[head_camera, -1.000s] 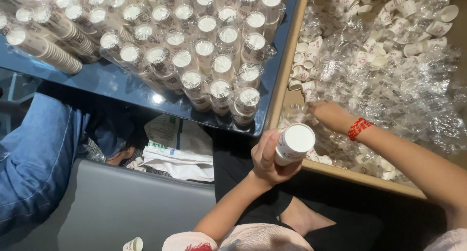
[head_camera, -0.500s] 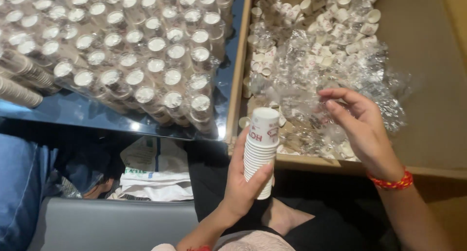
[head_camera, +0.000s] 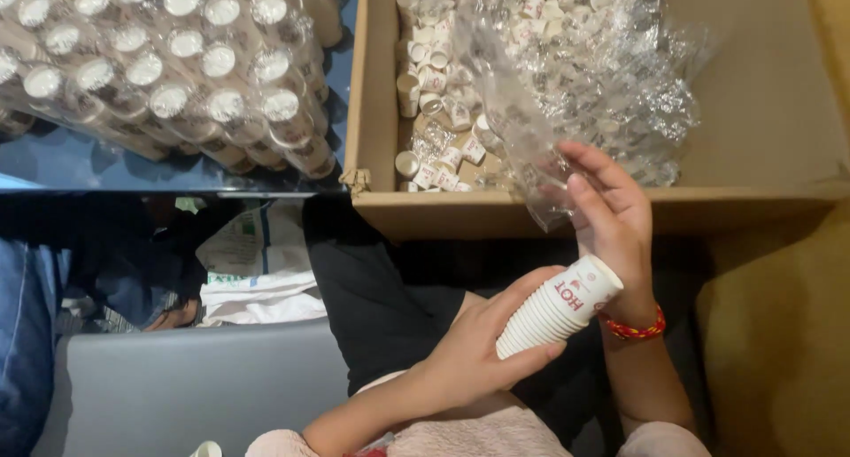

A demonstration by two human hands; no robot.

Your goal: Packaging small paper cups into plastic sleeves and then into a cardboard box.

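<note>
My left hand (head_camera: 474,346) grips a stack of nested white paper cups (head_camera: 558,306) with red print, tilted up to the right in front of my lap. My right hand (head_camera: 611,218), with a red bracelet at the wrist, pinches a clear plastic sleeve (head_camera: 518,129) that trails up over the cardboard box (head_camera: 381,200). The sleeve's lower end hangs just above the top of the cup stack. Inside the box lie several loose small paper cups (head_camera: 434,103) and more crumpled clear plastic (head_camera: 611,76).
Many wrapped stacks of white cups (head_camera: 177,67) lie in rows on a dark blue glossy surface (head_camera: 80,160) at the upper left. Papers in a plastic bag (head_camera: 252,262) lie below it, beside blue cloth (head_camera: 35,333) and a grey seat (head_camera: 186,386).
My right hand has come out of the box holding a plastic sleeve and moved down next to the cups. My left hand has lowered the stack and tilted it to the right.
</note>
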